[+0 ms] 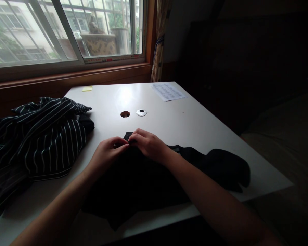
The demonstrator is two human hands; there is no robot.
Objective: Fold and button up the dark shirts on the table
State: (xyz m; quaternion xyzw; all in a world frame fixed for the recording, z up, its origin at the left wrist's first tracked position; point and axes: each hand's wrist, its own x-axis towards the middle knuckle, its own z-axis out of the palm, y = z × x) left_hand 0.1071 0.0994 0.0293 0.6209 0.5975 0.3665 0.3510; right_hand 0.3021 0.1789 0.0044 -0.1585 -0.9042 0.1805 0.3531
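Note:
A dark garment [143, 181], nearly black, lies spread over the near part of the white table, one sleeve-like piece reaching out to the right. At its far edge, my left hand [109, 148] pinches the cloth between thumb and fingers. Right beside it my right hand [147, 143] is closed on the same edge, its fingertips almost touching those of the left. A small dark corner of fabric pokes up between and behind the fingers. The shadow hides the garment's seams and details, so I cannot tell its exact kind.
On the left a black-and-white striped garment [53, 140] lies in a heap. The white table [105, 102] has a round hole [125, 114] with a silvery round cover [141, 112] beside it. Printed paper [168, 92] and a yellow note [87, 88] lie near the back, below the window [66, 30].

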